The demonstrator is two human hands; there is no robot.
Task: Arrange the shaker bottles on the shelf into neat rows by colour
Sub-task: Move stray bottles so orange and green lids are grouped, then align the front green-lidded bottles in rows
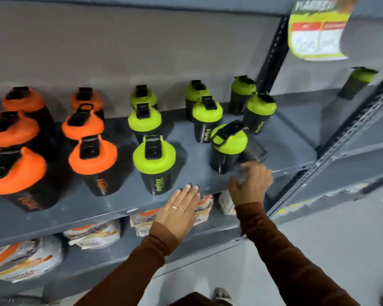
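Observation:
Black shaker bottles stand on a grey shelf (111, 206). Orange-lidded ones fill the left in two columns, the nearest at the front (93, 156). Green-lidded ones stand to the right: a straight column of three with its front bottle (154, 154), then looser pairs further back (207, 111) (261, 105). One green-lidded bottle (229, 140) stands near the front right, slightly tilted. My right hand (252, 184) hovers just in front of its base, fingers loosely curled and apart, holding nothing. My left hand (180, 212) lies flat against the shelf's front edge.
A perforated metal upright (341, 140) bounds the shelf on the right. Beyond it, one more green-lidded bottle (358, 81) stands on the neighbouring shelf. A yellow-green price sign (318, 34) hangs above. Product pouches (93, 236) fill the shelf below.

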